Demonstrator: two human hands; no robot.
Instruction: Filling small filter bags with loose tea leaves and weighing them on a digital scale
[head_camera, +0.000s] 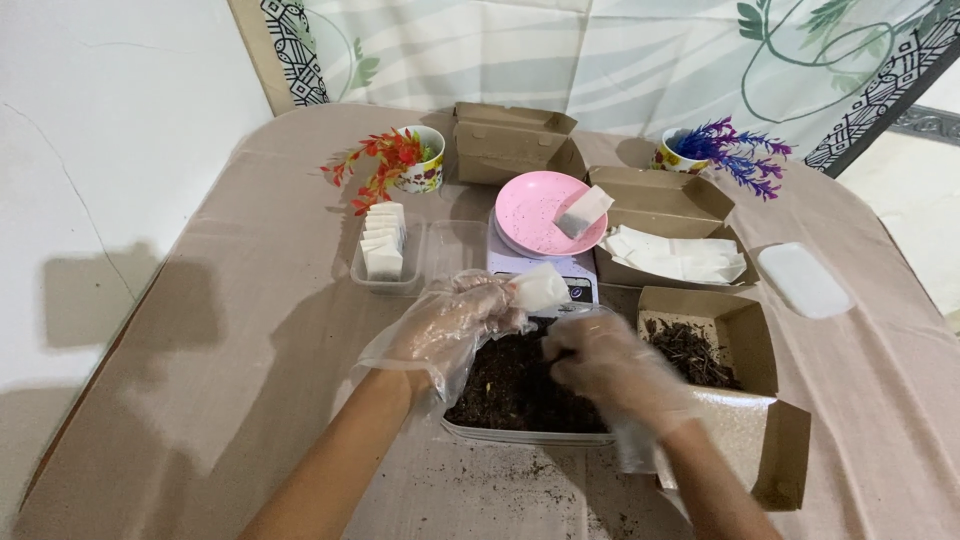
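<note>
A table (230, 330) draped in beige cloth carries everything. Directly under the gloved hands sits a clear tray of dark soil (515, 400); beyond them a white scale (540, 268), to their right an open cardboard box (740, 370), loose crumbs (520, 475) nearer.

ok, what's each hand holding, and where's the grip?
Left hand: small white sachet, pinched at its lower end. Right hand: down in the dark loose material; hold can't be told.
</note>
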